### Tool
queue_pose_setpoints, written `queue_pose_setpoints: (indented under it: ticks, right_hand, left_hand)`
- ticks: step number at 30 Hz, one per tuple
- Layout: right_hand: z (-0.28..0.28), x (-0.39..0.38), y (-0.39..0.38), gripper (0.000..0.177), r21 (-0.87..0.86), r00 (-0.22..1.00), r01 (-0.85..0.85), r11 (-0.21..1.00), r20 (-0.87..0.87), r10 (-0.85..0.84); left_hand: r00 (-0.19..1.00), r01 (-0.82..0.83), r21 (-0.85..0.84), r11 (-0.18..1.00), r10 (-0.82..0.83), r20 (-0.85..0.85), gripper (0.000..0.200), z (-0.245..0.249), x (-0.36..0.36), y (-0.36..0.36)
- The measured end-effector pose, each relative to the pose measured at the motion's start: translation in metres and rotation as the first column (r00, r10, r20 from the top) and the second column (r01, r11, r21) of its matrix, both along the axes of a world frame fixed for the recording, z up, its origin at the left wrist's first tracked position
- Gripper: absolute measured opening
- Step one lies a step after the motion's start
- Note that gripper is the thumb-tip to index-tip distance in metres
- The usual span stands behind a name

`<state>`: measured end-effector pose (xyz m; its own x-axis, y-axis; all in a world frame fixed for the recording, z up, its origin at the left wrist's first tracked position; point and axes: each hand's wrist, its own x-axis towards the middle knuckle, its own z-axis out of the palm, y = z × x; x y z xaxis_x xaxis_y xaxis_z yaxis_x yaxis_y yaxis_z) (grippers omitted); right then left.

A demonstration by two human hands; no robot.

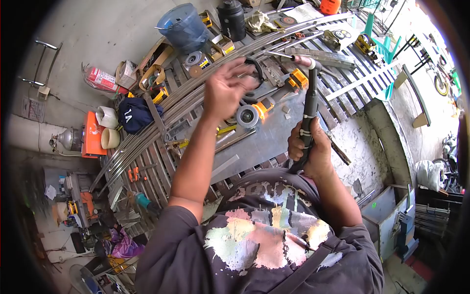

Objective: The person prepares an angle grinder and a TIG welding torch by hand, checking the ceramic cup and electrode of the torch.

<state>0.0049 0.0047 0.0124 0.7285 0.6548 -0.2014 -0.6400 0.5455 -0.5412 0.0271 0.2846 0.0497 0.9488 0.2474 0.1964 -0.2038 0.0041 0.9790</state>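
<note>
In the head view my right hand [312,144] is wrapped round the black handle of a TIG welding torch [312,95]. The torch stands nearly upright, its pink cup [302,61] and thin electrode pointing left over the bench. My left hand [231,88] is raised over the bench with its fingers apart, slightly smeared by motion. Right at its fingertips shows a dark curved loop [259,72]. Just below that hand, a yellow angle grinder [263,109] with a grey disc lies on a metal sheet [271,134].
Long metal bars [183,100] run along the slatted bench [338,95]. At the back stand a blue bucket [183,29] and a black jug [231,20]. A fire extinguisher [100,78] and a dark blue cloth [136,115] are on the left. A concrete ledge [391,132] borders the right side.
</note>
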Motion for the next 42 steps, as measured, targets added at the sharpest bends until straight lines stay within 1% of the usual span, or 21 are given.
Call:
queue_pose_setpoints:
  ticks: [1, 2, 4, 5, 7, 10, 13, 17, 19, 21, 22, 24, 27, 28, 31, 32, 35, 38, 40, 41, 42]
  right_hand:
    - [-0.003, 0.0, -0.005, 0.059, -0.009, 1.0, 0.02, 1.0, 0.011, -0.02]
    - [-0.007, 0.001, -0.011, 0.058, -0.018, 0.999, 0.041, 0.999, 0.026, -0.041]
    - [-0.015, 0.005, -0.021, 0.058, -0.004, 0.996, 0.054, 0.999, 0.076, -0.054]
    - [-0.016, 0.005, -0.025, 0.058, -0.009, 0.996, 0.064, 0.998, 0.064, -0.063]
    - [-0.017, 0.003, -0.032, 0.058, -0.027, 0.996, 0.082, 0.996, 0.043, -0.081]
    - [-0.008, 0.0, -0.039, 0.057, -0.102, 0.994, 0.108, 0.989, 0.043, -0.104]
    - [-0.007, -0.002, -0.046, 0.055, -0.162, 0.99, 0.134, 0.978, 0.057, -0.126]
    - [-0.005, 0.0, -0.045, 0.054, -0.19, 0.987, 0.155, 0.97, 0.06, -0.146]
    - [-0.004, 0.001, -0.041, 0.054, -0.213, 0.988, 0.15, 0.965, 0.08, -0.136]
    - [-0.006, 0.004, -0.039, 0.054, -0.222, 0.99, 0.131, 0.966, 0.077, -0.117]
    - [-0.006, 0.005, -0.038, 0.054, -0.221, 0.991, 0.124, 0.967, 0.08, -0.108]
    - [-0.009, 0.008, -0.037, 0.054, -0.218, 0.991, 0.111, 0.97, 0.101, -0.091]
    - [-0.016, 0.014, -0.035, 0.052, -0.188, 0.995, 0.067, 0.98, 0.091, -0.051]
    - [-0.018, 0.017, -0.033, 0.052, -0.166, 0.995, 0.057, 0.985, 0.085, -0.043]
    - [-0.016, 0.021, -0.022, 0.052, -0.155, 0.996, 0.049, 0.987, 0.08, -0.037]
    - [-0.016, 0.023, -0.019, 0.052, -0.146, 0.997, 0.024, 0.989, 0.081, -0.012]
    - [-0.017, 0.026, -0.015, 0.051, -0.142, 0.996, -0.014, 0.99, 0.087, 0.027]
    - [-0.019, 0.025, -0.007, 0.051, -0.166, 0.995, -0.039, 0.985, 0.081, 0.053]
    - [-0.016, 0.022, -0.001, 0.051, -0.197, 0.994, -0.043, 0.979, 0.091, 0.063]
    - [-0.013, 0.019, 0.003, 0.051, -0.218, 0.992, -0.031, 0.975, 0.11, 0.056]
    - [-0.014, 0.019, 0.003, 0.051, -0.229, 0.987, -0.039, 0.973, 0.141, 0.072]
  left_hand:
    - [0.964, -0.193, 0.269, 0.944, 0.233, -0.126, 0.023, -0.024, 0.009, 0.026]
    - [0.895, -0.325, 0.568, 0.756, 0.439, -0.073, 0.012, -0.068, 0.024, 0.06]
    - [0.816, -0.247, 0.827, 0.504, 0.569, -0.103, 0.016, -0.158, 0.039, 0.122]
    - [0.802, -0.063, 0.841, 0.537, 0.529, -0.278, 0.027, -0.165, 0.037, 0.126]
    - [0.963, 0.007, 0.962, 0.273, 0.259, -0.081, 0.04, -0.22, 0.032, 0.145]
    - [0.91, 0.226, 0.958, 0.175, 0.313, -0.272, 0.05, -0.241, 0.025, 0.135]
    - [0.91, 0.293, 0.954, 0.069, 0.287, -0.301, 0.035, -0.235, 0.033, 0.138]
    - [0.88, 0.073, 0.914, 0.398, 0.406, -0.247, 0.015, -0.215, 0.036, 0.154]
    - [0.914, -0.231, 0.773, 0.59, 0.403, -0.035, 0.016, -0.207, 0.028, 0.164]
    - [0.891, -0.358, 0.551, 0.754, 0.453, -0.04, 0.019, -0.181, 0.016, 0.168]
    - [0.845, -0.345, 0.617, 0.707, 0.521, -0.124, 0.025, -0.159, 0.005, 0.169]
    - [0.853, -0.479, 0.274, 0.834, 0.516, -0.08, 0.028, -0.139, -0.01, 0.162]
    - [0.813, -0.57, 0.041, 0.821, 0.57, -0.114, 0.023, -0.11, -0.041, 0.137]
    - [0.833, -0.523, 0.2, 0.829, 0.546, -0.087, 0.018, -0.123, -0.058, 0.14]
    - [0.926, -0.302, 0.058, 0.951, 0.308, -0.217, 0.018, -0.106, -0.097, 0.092]
    - [0.918, -0.285, 0.228, 0.931, 0.334, -0.215, 0.023, -0.114, -0.11, 0.084]
    - [0.878, -0.225, 0.21, 0.952, 0.291, -0.38, 0.029, -0.154, -0.145, 0.074]
    - [0.871, -0.253, -0.342, 0.905, 0.059, -0.487, 0.026, -0.136, -0.171, 0.059]
    - [0.946, -0.214, -0.58, 0.786, 0.019, -0.324, 0.028, -0.112, -0.178, 0.044]
    - [0.974, -0.159, -0.687, 0.709, 0.0, -0.225, 0.031, -0.103, -0.176, 0.036]
    - [0.962, -0.222, -0.595, 0.772, 0.076, -0.261, 0.037, -0.098, -0.18, 0.033]
